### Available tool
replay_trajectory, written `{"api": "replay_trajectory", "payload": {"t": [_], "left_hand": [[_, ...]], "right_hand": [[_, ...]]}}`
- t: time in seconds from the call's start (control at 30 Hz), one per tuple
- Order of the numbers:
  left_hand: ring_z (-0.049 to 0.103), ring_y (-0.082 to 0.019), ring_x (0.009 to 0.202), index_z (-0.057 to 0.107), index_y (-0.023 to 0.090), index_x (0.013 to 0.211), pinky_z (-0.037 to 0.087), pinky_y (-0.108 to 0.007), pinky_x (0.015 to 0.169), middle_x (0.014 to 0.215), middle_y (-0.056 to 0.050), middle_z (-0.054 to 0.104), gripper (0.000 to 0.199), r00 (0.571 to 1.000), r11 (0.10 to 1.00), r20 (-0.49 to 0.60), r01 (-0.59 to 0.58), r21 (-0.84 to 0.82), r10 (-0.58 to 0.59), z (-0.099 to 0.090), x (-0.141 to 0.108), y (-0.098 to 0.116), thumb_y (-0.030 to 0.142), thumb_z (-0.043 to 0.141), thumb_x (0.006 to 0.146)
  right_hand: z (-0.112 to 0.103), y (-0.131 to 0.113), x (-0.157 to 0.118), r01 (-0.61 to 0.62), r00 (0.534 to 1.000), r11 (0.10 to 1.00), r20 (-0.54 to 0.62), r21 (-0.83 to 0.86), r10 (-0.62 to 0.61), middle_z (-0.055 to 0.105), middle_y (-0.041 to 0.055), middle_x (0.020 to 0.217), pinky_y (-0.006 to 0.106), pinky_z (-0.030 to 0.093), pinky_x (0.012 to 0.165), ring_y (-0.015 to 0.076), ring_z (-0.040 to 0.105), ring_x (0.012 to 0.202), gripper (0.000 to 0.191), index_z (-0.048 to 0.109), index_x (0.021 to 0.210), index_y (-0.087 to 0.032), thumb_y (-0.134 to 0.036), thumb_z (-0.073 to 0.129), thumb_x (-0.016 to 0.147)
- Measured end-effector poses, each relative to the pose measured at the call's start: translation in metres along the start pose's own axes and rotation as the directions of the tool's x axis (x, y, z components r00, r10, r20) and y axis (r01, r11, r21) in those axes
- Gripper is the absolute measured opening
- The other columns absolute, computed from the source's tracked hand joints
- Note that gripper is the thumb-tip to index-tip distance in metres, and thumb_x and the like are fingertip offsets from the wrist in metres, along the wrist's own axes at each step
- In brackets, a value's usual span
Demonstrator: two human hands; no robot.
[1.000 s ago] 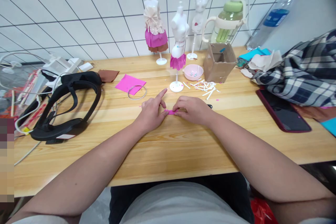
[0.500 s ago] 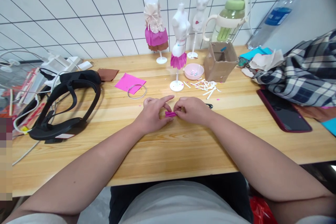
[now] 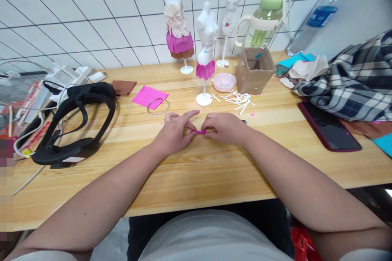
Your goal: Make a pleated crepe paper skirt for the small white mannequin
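A narrow folded strip of magenta material (image 3: 200, 132) is stretched between my two hands, just above the wooden table. My left hand (image 3: 177, 132) pinches its left end between thumb and a finger, with the index finger raised. At the other end, my right hand (image 3: 225, 129) is closed on the strip with its fingertips. Behind my hands stands a small white mannequin (image 3: 207, 28) in a magenta ruffled skirt. To its left is a mannequin with a cream top and magenta and brown skirt (image 3: 180, 43). A pink square sheet (image 3: 147, 94) lies partly under a metal ring (image 3: 157, 113).
Behind my right hand are white paper strips (image 3: 241, 100), a pink bowl (image 3: 224, 82) and a cardboard box (image 3: 255, 71). A phone (image 3: 330, 126) and plaid cloth (image 3: 361, 77) lie right; a black headset (image 3: 76, 126) lies left.
The magenta piece, fanned at its left end before, now looks narrow and flat. My left thumb and finger have closed on that end. The view has shifted slightly.
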State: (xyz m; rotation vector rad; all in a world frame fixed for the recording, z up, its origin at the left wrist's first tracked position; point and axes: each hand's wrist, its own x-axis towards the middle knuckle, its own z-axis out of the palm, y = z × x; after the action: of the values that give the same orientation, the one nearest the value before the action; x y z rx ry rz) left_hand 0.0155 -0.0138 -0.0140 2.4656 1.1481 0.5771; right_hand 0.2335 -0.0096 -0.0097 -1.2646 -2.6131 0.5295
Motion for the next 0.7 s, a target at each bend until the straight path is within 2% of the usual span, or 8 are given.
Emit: {"api": "replay_trajectory", "payload": {"t": [0.2,0.27,0.37,0.5,0.7], "left_hand": [[0.068,-0.021,0.101,0.035,0.025,0.139,0.033,-0.043,0.101,0.088,0.001,0.078,0.060,0.991,0.982,-0.035,0.124,-0.143,-0.131,-0.0011,0.0008,-0.0014,0.026,0.062,0.084],[0.067,-0.022,0.105,0.035,0.024,0.139,0.034,-0.044,0.102,0.091,-0.001,0.078,0.065,0.989,0.977,-0.040,0.131,-0.169,-0.139,-0.0027,0.0002,-0.0001,0.033,0.066,0.082],[0.067,-0.024,0.105,0.037,0.026,0.138,0.032,-0.045,0.102,0.097,-0.002,0.077,0.074,0.993,0.986,-0.029,0.111,-0.120,-0.116,-0.0030,-0.0011,0.0025,0.039,0.074,0.076],[0.068,-0.020,0.099,0.040,0.027,0.135,0.031,-0.043,0.100,0.094,0.002,0.076,0.060,0.997,0.996,-0.049,0.063,-0.061,-0.066,-0.0009,-0.0017,0.0044,0.028,0.066,0.081],[0.070,-0.018,0.091,0.039,0.022,0.136,0.037,-0.040,0.097,0.087,0.001,0.076,0.057,0.994,0.980,-0.030,0.103,-0.172,-0.109,-0.0010,-0.0002,0.0029,0.020,0.060,0.083]], "right_hand": [[0.0034,0.0001,0.0022,-0.023,0.995,0.996,-0.094,0.084,0.031,0.070,0.0024,0.094,0.026,0.039,0.071,0.0160,0.062,0.087,0.015,0.074,0.094,-0.021,-0.024,0.060,0.087],[0.0034,-0.0009,0.0028,-0.039,0.992,0.992,-0.112,0.122,0.053,0.070,0.0023,0.092,0.026,0.040,0.072,0.0159,0.062,0.086,0.014,0.074,0.092,-0.020,-0.022,0.061,0.085],[0.0029,-0.0025,0.0033,-0.074,0.989,0.982,-0.117,0.175,0.096,0.071,0.0013,0.087,0.025,0.039,0.070,0.0149,0.061,0.080,0.013,0.074,0.088,-0.020,-0.020,0.063,0.081],[0.0041,-0.0024,0.0034,-0.075,0.990,0.976,-0.101,0.203,0.097,0.071,0.0003,0.086,0.025,0.039,0.069,0.0137,0.060,0.077,0.013,0.074,0.086,-0.021,-0.021,0.062,0.082],[0.0084,0.0019,0.0048,-0.080,0.987,0.972,-0.115,0.221,0.108,0.072,0.0007,0.086,0.025,0.038,0.066,0.0128,0.058,0.073,0.015,0.076,0.088,-0.021,-0.022,0.062,0.082]]}}
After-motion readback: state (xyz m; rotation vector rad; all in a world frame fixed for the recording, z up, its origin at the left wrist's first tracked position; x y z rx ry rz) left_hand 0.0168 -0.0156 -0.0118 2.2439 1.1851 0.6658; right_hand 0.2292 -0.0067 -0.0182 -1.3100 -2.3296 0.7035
